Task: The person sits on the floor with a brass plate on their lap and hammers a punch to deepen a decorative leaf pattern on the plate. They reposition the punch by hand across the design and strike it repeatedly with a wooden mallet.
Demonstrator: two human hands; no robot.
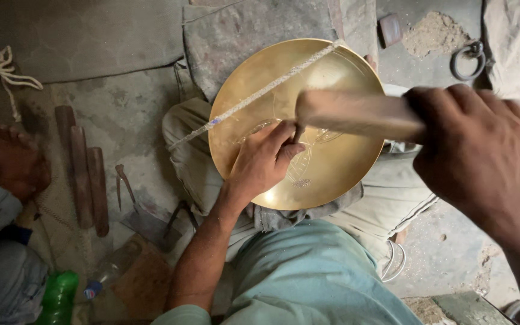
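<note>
While left hand (266,159) pinches probable chisel on brass bowl (332,66), right hand (473,144) grips raised wooden mallet (356,113).

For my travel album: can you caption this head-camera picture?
Left hand steadies a small tool on an engraved brass bowl on the lap; right hand grips a wooden mallet above.

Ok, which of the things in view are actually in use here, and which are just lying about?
In use:
- brass bowl on the lap
- small punch pinched in the left hand
- wooden mallet gripped in the right hand
- cord stretched across the bowl

Lying about:
- wooden sticks
- metal tools
- green bottle
- clear bottle
- iron ring
- rope
</note>
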